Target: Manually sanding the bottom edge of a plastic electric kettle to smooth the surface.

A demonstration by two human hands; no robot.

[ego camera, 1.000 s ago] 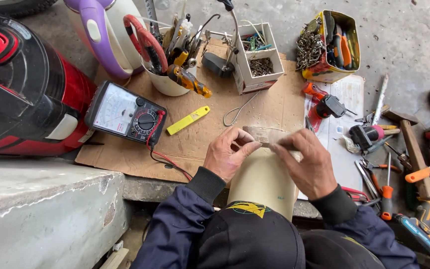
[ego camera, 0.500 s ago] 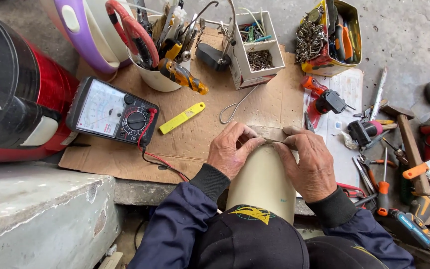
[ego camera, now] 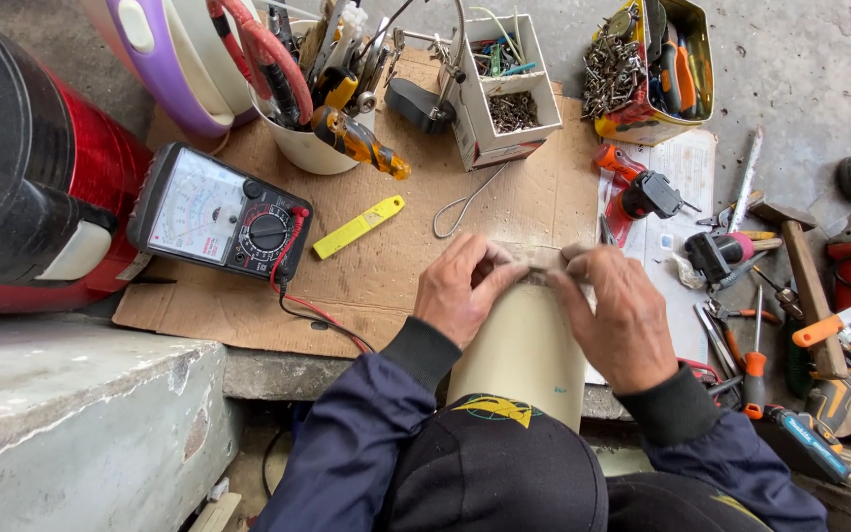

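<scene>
While my left hand (ego camera: 460, 296) and right hand (ego camera: 615, 315) pinched a small beige strip (ego camera: 547, 259) atop the cream cylinder (ego camera: 524, 350) against my lap, my fingers were closed on its ends. It seemed light, thin and pliable, best gripped at both ends. A multimeter (ego camera: 219, 214) lay on the cardboard (ego camera: 396, 266).

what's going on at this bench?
A person is bent over a cream cylindrical housing, with the left hand and right hand both pressing at its top edge. It rests on a cardboard sheet. An analog multimeter lies to the left, with a cup of tools and screw boxes behind.
</scene>
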